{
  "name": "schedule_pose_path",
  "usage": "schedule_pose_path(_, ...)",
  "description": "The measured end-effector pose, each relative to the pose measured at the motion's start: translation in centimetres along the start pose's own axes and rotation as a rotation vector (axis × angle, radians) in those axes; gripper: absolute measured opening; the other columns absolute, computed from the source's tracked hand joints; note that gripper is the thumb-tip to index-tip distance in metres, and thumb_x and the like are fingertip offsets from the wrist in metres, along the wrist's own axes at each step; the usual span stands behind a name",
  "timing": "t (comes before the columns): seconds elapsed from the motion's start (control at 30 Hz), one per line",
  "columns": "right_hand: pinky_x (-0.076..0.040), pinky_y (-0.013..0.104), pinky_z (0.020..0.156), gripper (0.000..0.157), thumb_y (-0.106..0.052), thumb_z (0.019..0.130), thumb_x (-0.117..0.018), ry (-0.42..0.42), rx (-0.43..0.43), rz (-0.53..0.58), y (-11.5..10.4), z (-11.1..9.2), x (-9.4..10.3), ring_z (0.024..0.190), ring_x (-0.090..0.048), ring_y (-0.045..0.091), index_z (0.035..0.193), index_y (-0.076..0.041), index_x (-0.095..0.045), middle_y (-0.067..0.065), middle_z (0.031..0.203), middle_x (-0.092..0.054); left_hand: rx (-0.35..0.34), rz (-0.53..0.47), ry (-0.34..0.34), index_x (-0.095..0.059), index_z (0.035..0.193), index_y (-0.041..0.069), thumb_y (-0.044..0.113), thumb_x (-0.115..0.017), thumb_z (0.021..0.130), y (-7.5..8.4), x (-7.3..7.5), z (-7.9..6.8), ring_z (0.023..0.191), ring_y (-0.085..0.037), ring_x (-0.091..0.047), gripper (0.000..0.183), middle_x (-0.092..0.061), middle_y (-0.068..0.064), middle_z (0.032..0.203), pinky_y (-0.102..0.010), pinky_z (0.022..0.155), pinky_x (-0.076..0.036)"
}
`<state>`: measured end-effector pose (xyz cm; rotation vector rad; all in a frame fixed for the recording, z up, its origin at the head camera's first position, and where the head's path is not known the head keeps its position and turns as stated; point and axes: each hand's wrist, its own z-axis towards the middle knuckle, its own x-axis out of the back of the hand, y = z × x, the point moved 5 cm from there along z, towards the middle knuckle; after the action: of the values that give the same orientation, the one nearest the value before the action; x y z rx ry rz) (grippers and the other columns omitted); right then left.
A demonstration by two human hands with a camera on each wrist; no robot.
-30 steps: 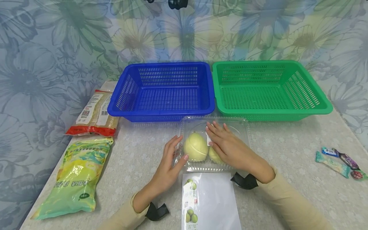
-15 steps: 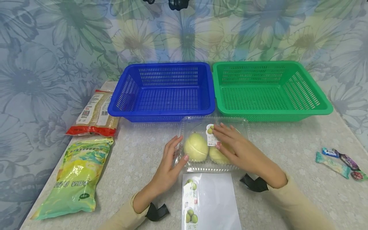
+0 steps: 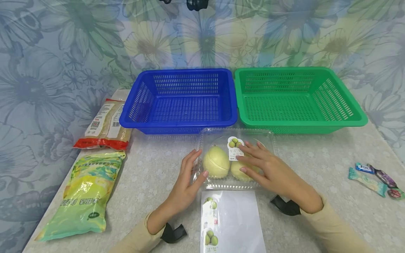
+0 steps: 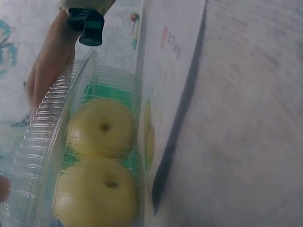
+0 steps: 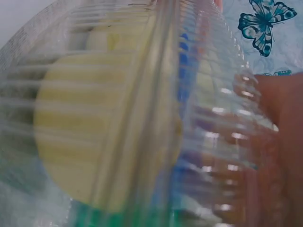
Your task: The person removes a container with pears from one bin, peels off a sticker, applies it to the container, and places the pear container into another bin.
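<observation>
A clear plastic clamshell box (image 3: 210, 135) stands shut on the table with two pale yellow-green pears (image 3: 216, 162) inside. On its lid is a white sticker (image 3: 235, 154) with a fruit picture. My right hand (image 3: 273, 172) lies over the lid's right part, fingers extended, fingertips at the sticker's right edge and partly covering one pear. With fingers spread, my left hand (image 3: 185, 186) steadies the box's left side. In front lies a sheet of stickers (image 3: 235, 221), printed at its left. Both pears (image 4: 99, 127) show through the wall in the left wrist view.
A blue basket (image 3: 178, 124) and a green basket (image 3: 303, 123) stand side by side behind the box. Two filled bags, one red-edged (image 3: 101, 142) and one green-yellow (image 3: 85, 200), lie at the left. Several small wrapped sweets (image 3: 367, 181) lie at the right.
My right hand has slid right and slightly toward me across the lid, uncovering the sticker and more of the second pear. The left hand and the box have stayed in place.
</observation>
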<state>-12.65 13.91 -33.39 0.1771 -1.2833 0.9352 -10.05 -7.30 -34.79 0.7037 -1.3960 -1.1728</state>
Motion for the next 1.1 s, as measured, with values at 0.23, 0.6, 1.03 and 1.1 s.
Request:
schedule_pose_path(0.23, -0.021, 0.043, 0.112, 0.028, -0.025, 0.084, -0.062, 0.024, 0.04, 0.03, 0.1, -0.1, 0.1, 0.128, -0.04, 0.032, 0.111, -0.016, -0.065, 0.01, 0.135, -0.048, -0.015, -0.001, 0.005, -0.024, 0.141, 0.01, 0.013, -0.049, 0.091, -1.5, -0.2, 0.1, 0.135, -0.035, -0.022, 0.056, -0.013, -0.019, 0.148, -0.053, 0.105, -0.03)
schedule_pose_path(0.6, -0.025, 0.048, 0.109, 0.041, -0.032, 0.085, -0.061, 0.022, 0.033, 0.007, -0.5, 1.0, 0.0, 0.129, -0.04, 0.026, 0.12, -0.012, -0.058, 0.007, 0.136, -0.047, -0.028, 0.034, 0.023, -0.023, 0.141, 0.025, 0.022, -0.05, 0.092, -3.5, -0.3, 0.3, 0.133, -0.03, -0.028, 0.056, -0.014, -0.009, 0.15, -0.049, 0.105, -0.033)
schedule_pose_path(1.03, -0.017, 0.041, 0.114, 0.055, -0.04, 0.091, -0.048, -0.145, -0.004, -0.029, -0.9, 1.6, -1.3, 0.137, -0.025, 0.024, 0.134, -0.005, -0.042, 0.009, 0.147, -0.03, -0.036, 0.034, 0.02, -0.023, 0.141, 0.028, 0.022, -0.049, 0.093, -3.5, -0.4, 0.3, 0.133, -0.03, -0.028, 0.055, -0.014, -0.007, 0.149, -0.048, 0.104, -0.034)
schedule_pose_path(1.1, -0.018, 0.043, 0.113, 0.053, -0.04, 0.091, -0.048, -0.145, 0.01, -0.028, -0.9, 1.6, -1.3, 0.137, -0.025, 0.025, 0.132, -0.007, -0.044, 0.01, 0.147, -0.03, -0.04, 0.032, 0.021, -0.023, 0.141, 0.028, 0.022, -0.049, 0.093, -3.6, -0.4, 0.2, 0.133, -0.031, -0.029, 0.055, -0.014, -0.008, 0.149, -0.048, 0.104, -0.034)
